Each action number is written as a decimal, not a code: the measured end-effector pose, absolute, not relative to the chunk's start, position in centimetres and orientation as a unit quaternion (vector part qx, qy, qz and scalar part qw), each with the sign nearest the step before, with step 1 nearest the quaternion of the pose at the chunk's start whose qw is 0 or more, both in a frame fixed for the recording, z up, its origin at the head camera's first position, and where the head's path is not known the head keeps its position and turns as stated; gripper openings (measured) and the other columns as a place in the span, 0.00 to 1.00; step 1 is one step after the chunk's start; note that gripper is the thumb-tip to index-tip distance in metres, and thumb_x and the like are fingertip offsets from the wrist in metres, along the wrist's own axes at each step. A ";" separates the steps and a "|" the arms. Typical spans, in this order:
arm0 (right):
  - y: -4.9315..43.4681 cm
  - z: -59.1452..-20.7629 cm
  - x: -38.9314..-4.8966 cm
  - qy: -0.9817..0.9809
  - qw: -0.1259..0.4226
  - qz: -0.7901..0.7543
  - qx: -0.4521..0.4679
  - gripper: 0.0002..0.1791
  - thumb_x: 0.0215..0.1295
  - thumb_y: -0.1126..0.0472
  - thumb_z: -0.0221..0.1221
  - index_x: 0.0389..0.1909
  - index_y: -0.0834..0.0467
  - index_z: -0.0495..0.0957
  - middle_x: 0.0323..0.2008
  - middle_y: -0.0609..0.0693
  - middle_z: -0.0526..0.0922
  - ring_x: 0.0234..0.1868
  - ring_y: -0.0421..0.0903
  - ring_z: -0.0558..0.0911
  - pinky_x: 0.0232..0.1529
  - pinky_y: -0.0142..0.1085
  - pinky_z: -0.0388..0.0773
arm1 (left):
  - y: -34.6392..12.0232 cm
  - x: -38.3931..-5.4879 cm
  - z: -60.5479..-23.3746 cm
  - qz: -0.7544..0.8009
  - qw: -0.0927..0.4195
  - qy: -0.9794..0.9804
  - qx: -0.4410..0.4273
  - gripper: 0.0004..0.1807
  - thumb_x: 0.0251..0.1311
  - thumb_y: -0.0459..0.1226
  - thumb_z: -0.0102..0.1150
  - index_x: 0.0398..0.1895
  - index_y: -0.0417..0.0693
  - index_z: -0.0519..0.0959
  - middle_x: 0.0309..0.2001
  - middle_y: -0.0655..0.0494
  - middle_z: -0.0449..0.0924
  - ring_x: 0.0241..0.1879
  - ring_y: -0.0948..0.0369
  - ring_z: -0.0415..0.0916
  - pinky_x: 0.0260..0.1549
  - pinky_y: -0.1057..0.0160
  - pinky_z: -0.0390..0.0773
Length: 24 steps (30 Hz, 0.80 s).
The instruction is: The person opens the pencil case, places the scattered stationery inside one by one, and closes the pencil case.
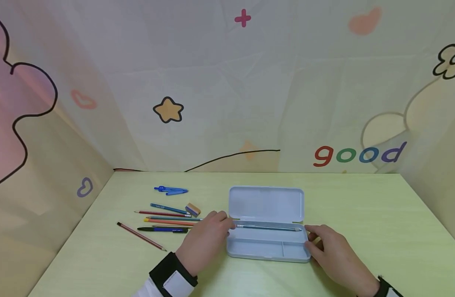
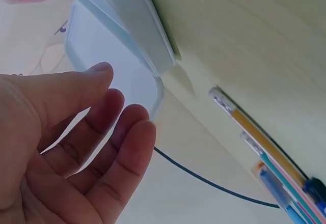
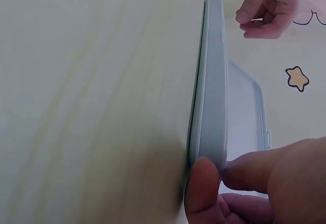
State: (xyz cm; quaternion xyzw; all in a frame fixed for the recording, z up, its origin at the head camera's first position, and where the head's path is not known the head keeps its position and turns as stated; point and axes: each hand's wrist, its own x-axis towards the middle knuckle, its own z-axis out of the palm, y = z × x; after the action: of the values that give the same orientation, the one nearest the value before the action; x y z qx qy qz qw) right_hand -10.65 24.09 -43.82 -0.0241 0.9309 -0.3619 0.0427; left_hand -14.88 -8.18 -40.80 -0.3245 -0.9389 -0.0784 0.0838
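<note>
A pale blue pencil case [image 1: 265, 260] lies on the table with its lid [image 1: 266, 204] flipped back. One teal pencil [image 1: 268, 227] lies in its long rear compartment; the front compartments hold nothing. My right hand [image 1: 333, 255] grips the case's right end, and the right wrist view shows thumb [image 3: 202, 186] and fingers at that end wall. Over the case's left rear corner, my left hand [image 1: 209, 237] has loosely bent fingers, and in the left wrist view nothing lies between thumb and fingertips [image 2: 145, 132].
Left of the case lie several pencils [image 1: 166, 213], a blue-and-black pen [image 1: 162, 229] and an eraser [image 1: 193, 209]. A red-striped pencil [image 1: 141, 236] lies apart, nearer the front. Behind them is a blue compass [image 1: 171, 190]. A printed cloth [image 1: 220, 82] stands behind the table.
</note>
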 end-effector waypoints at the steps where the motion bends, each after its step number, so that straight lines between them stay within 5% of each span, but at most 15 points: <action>1: 24.1 -43.8 -10.6 0.931 0.043 -0.361 -0.024 0.25 0.73 0.68 0.65 0.67 0.72 0.74 0.44 0.51 0.79 0.30 0.41 0.79 0.32 0.31 0.78 | -8.4 -14.8 -40.7 -0.084 0.082 -0.940 -0.321 0.11 0.61 0.27 0.75 0.44 0.49 0.89 0.40 0.58 0.83 0.41 0.60 0.79 0.39 0.67 0.84; 24: 24.0 -43.7 -10.6 0.927 0.050 -0.371 -0.021 0.26 0.73 0.68 0.64 0.68 0.74 0.73 0.43 0.52 0.79 0.29 0.42 0.79 0.29 0.32 0.79 | -15.0 -13.8 -40.0 -0.114 0.160 -0.940 -0.279 0.16 0.53 0.26 0.79 0.43 0.49 0.87 0.47 0.56 0.83 0.51 0.55 0.81 0.40 0.57 0.86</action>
State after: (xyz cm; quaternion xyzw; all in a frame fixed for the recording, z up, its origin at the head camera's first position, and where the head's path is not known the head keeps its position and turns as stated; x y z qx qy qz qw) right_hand -10.64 24.04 -43.70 -0.0206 0.9269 -0.3714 0.0500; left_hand -13.76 -14.99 -39.98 -0.2788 -0.9400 -0.1140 0.1600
